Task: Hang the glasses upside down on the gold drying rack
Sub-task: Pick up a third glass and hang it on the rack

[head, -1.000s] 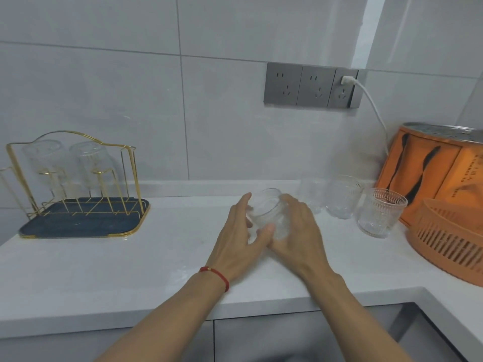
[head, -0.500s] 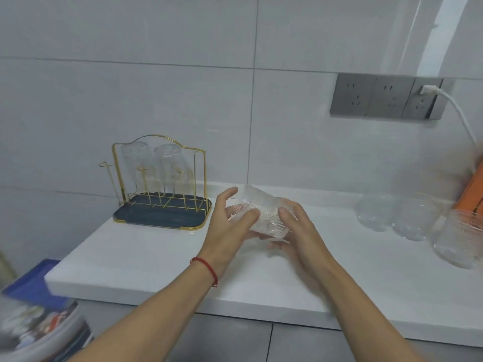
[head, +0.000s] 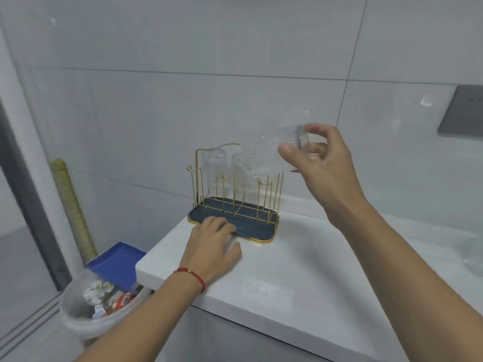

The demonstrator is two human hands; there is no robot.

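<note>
The gold drying rack [head: 199, 176] with its dark blue tray [head: 261, 228] stands at the left end of the white counter [head: 300, 270]. Two clear glasses [head: 243, 165] hang upside down on its back pegs. My right hand [head: 324, 165] grips a clear textured glass [head: 282, 142] by its base, tilted with the mouth toward the rack, above the rack's right side. My left hand [head: 211, 244] lies flat on the counter, its fingers resting on the tray's front edge and holding nothing.
A white bin [head: 96, 309] full of rubbish and a blue lid [head: 117, 262] sit on the floor left of the counter. A grey wall socket [head: 462, 113] is at the right edge. A blurred glass [head: 470, 259] shows at far right.
My view swung left to the rack. My left hand let go of the glass and dropped to the tray's edge. My right hand carried the glass up and over to the rack.
</note>
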